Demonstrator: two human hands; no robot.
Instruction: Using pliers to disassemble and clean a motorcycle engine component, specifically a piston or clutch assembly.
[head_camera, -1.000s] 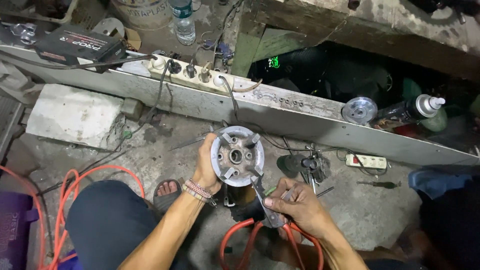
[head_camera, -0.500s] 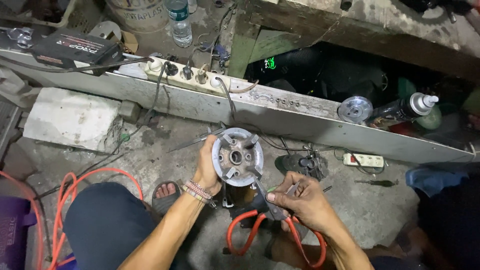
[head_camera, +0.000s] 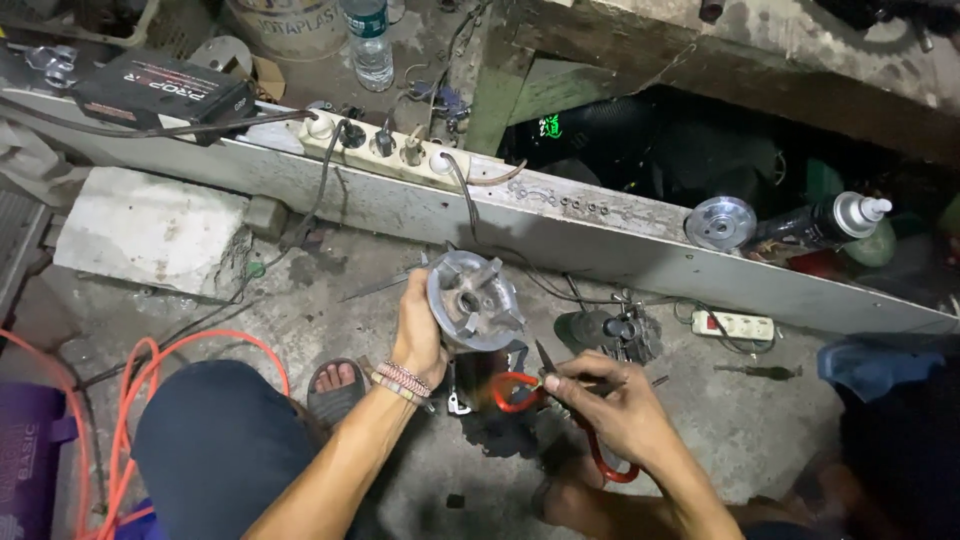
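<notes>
The round metal hub (head_camera: 474, 300) has risen, left hand (head_camera: 420, 328) gripping it, right hand (head_camera: 610, 395) pinching pliers (head_camera: 545, 358).

Round metal part (head_camera: 473, 300): dull silver-grey, rusty brown at its hub. Pliers (head_camera: 520, 390) just right of it: red handles. Hose (head_camera: 130, 400) far left of the part: orange. Power strip (head_camera: 385, 145) above it: cream-white, black plugs. Spray can (head_camera: 815, 228): black, white cap. Bracelets (head_camera: 400, 382): pink and beige beads.
</notes>
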